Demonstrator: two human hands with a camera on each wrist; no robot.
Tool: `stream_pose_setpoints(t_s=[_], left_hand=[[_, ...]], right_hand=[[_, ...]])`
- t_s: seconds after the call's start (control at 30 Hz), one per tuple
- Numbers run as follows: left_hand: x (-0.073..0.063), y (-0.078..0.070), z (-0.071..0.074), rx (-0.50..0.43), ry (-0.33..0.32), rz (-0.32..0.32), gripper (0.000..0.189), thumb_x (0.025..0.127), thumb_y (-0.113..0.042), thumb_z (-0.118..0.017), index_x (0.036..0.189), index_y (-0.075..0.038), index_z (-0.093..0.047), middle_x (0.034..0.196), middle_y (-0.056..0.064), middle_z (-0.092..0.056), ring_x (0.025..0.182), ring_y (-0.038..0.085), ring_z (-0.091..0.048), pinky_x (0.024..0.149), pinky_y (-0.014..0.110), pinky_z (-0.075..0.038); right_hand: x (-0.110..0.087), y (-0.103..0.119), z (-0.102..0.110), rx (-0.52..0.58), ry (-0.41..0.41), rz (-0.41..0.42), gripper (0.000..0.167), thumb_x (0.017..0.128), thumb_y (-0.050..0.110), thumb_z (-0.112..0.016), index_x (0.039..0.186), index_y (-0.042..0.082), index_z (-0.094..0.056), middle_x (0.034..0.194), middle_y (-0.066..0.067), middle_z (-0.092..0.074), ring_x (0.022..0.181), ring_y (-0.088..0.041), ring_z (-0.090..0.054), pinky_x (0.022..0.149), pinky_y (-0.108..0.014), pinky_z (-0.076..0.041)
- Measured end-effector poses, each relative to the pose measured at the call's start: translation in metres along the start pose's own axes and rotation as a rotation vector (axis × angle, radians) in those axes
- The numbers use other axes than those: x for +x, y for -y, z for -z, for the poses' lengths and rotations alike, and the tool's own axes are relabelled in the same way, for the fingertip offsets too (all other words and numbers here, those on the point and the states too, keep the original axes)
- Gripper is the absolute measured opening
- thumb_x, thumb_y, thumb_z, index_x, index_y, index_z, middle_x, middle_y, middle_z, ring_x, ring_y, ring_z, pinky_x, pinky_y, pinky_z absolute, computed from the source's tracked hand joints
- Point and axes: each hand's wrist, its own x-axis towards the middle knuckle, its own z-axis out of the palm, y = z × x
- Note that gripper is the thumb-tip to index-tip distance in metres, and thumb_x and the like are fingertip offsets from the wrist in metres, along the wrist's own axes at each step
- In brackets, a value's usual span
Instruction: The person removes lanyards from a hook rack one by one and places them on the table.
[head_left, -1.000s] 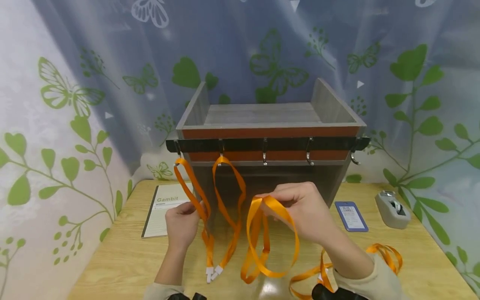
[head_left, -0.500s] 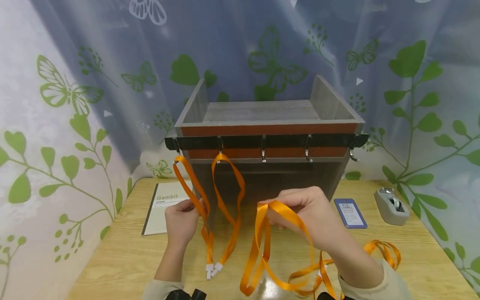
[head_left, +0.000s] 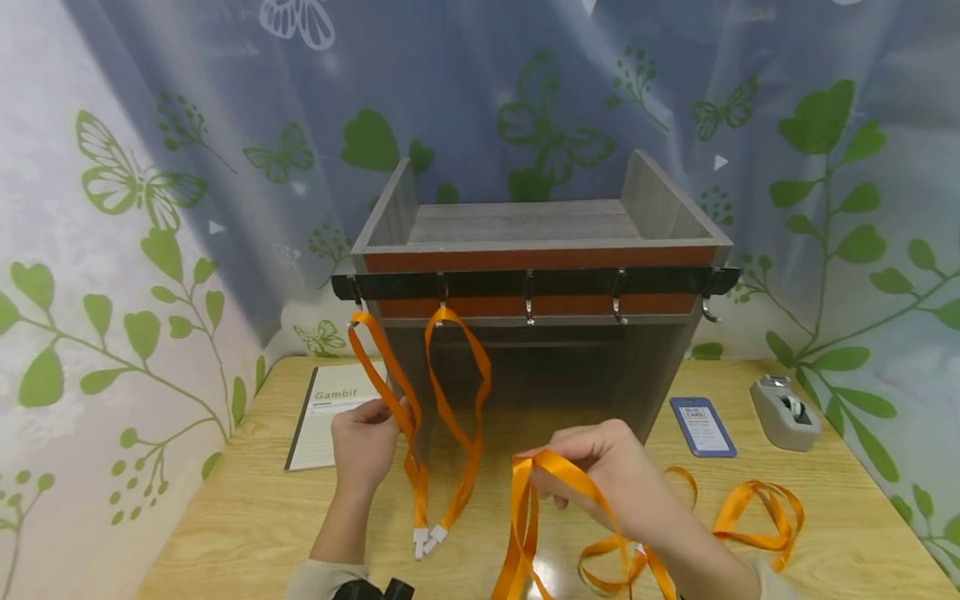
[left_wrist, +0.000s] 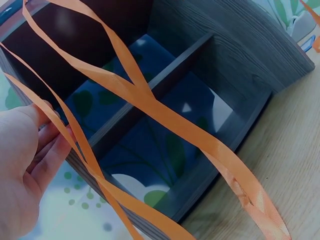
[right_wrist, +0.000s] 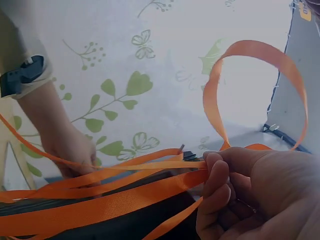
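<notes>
In the head view, an orange lanyard [head_left: 421, 500] hangs from the far-left hook, and a second orange lanyard [head_left: 474, 454] from the hook beside it. Their white clip ends hang close together. My left hand [head_left: 365, 446] holds a strap of the far-left lanyard at its fingertips; the left wrist view shows the strap crossing the curled fingers [left_wrist: 62, 142]. My right hand [head_left: 607, 479] pinches another orange lanyard [head_left: 517, 533] below the rail, its strap folded over the fingers. The right wrist view shows a wide loop [right_wrist: 212, 100] rising beyond the pinch.
A black hook rail [head_left: 480, 283] crosses the front of a grey wooden shelf unit [head_left: 525, 247]. On the table [head_left: 225, 533] lie a notebook [head_left: 318, 429], a blue badge holder [head_left: 702, 427], a tape dispenser [head_left: 783, 412] and loose orange lanyard straps [head_left: 738, 504].
My right hand has come down toward the table with its lanyard, whose hanging loop now runs past the bottom of the head view. The left hand stays at the far-left lanyard.
</notes>
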Motion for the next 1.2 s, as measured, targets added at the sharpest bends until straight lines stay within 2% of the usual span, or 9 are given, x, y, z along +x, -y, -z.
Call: stream_pose_setpoints(t_s=[0.07,0.3,0.5,0.67,0.93,1.2], left_hand=[[0.0,-0.001,0.0,0.008,0.003,0.006,0.017,0.081,-0.004,-0.078,0.087,0.012,-0.075,0.072,0.021,-0.073,0.056,0.003,-0.064,0.054,0.019,-0.054],[0.0,0.001,0.0,0.002,-0.001,0.024,0.018,0.081,-0.005,-0.079,0.086,0.011,-0.075,0.071,0.02,-0.073,0.055,0.003,-0.064,0.054,0.019,-0.054],[0.0,0.003,0.0,-0.003,0.002,0.016,0.018,0.081,-0.006,-0.079,0.086,0.011,-0.076,0.071,0.02,-0.073,0.055,0.003,-0.064,0.054,0.019,-0.054],[0.0,0.004,0.0,-0.013,0.002,0.007,0.017,0.081,-0.006,-0.079,0.084,0.01,-0.076,0.068,0.018,-0.072,0.054,0.005,-0.064,0.053,0.019,-0.054],[0.0,0.0,0.0,-0.03,0.0,0.012,0.017,0.081,-0.005,-0.079,0.084,0.011,-0.075,0.067,0.015,-0.072,0.054,0.005,-0.064,0.054,0.019,-0.054],[0.0,0.0,0.0,-0.041,0.009,0.039,0.017,0.081,-0.005,-0.079,0.085,0.011,-0.075,0.064,0.009,-0.071,0.055,0.006,-0.065,0.055,0.02,-0.055]], right_hand=[[-0.002,-0.005,-0.001,-0.006,-0.002,-0.029,0.006,0.088,0.004,-0.072,0.087,0.001,-0.078,0.068,-0.013,-0.065,0.064,-0.014,-0.062,0.056,-0.032,-0.055],[-0.002,-0.038,-0.005,-0.04,0.006,-0.04,0.013,0.09,0.004,-0.071,0.079,-0.002,-0.074,0.069,-0.019,-0.065,0.056,-0.01,-0.058,0.052,-0.031,-0.055],[-0.005,-0.071,-0.005,-0.058,-0.016,-0.146,0.017,0.09,0.01,-0.072,0.077,-0.002,-0.074,0.069,-0.019,-0.067,0.055,-0.009,-0.059,0.053,-0.031,-0.056],[-0.006,-0.086,-0.005,-0.107,-0.064,-0.224,0.018,0.089,0.014,-0.074,0.076,0.001,-0.074,0.065,-0.017,-0.067,0.052,-0.011,-0.059,0.048,-0.028,-0.051],[-0.01,-0.116,-0.008,-0.05,-0.146,-0.389,0.019,0.087,0.016,-0.077,0.089,-0.003,-0.077,0.071,-0.012,-0.072,0.058,-0.014,-0.061,0.06,-0.03,-0.057],[-0.019,-0.151,-0.01,0.092,-0.101,-0.433,0.032,0.089,0.012,-0.074,0.109,-0.012,-0.071,0.09,-0.019,-0.076,0.065,-0.008,-0.062,0.061,-0.024,-0.055]])
